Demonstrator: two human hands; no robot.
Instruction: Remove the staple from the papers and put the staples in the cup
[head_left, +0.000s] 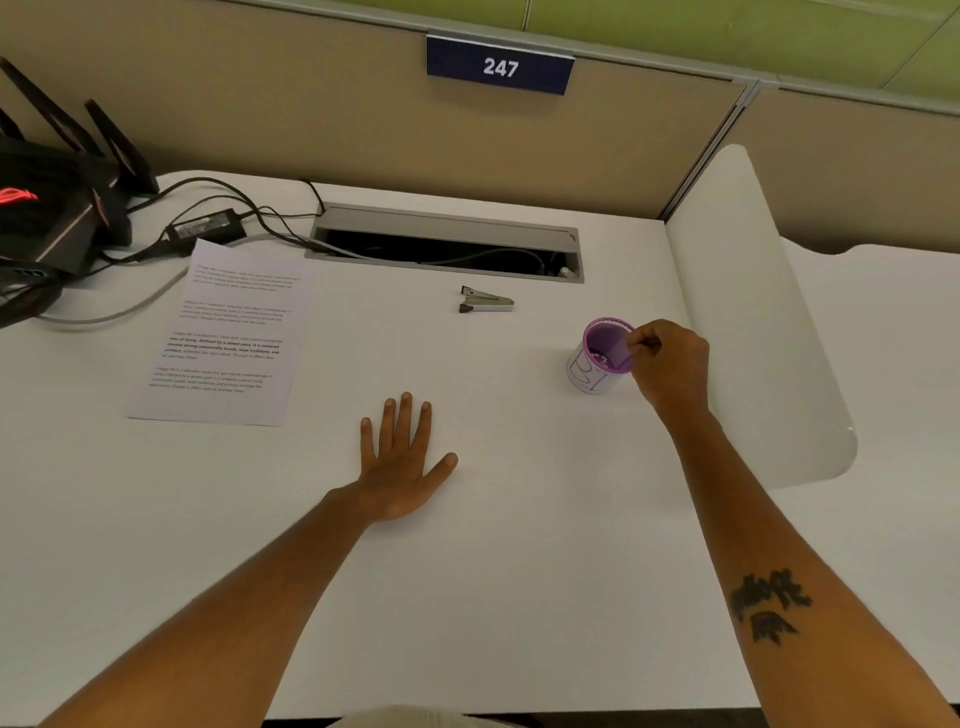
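On the white desk (519, 519) my printed papers (223, 332) lie far left, my left hand (400, 462) rests flat and empty, my right hand (670, 358) pinches, contents unclear, over the purple cup (602, 358), staple remover (485, 300) behind.

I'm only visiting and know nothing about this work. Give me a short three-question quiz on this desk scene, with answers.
1. True or false: the left hand lies flat on the desk.
2. Which is nearest the right hand? A papers B cup C staple remover
3. Fill in: the number on the blue sign is ___.

Key: 1 true; 2 B; 3 247.
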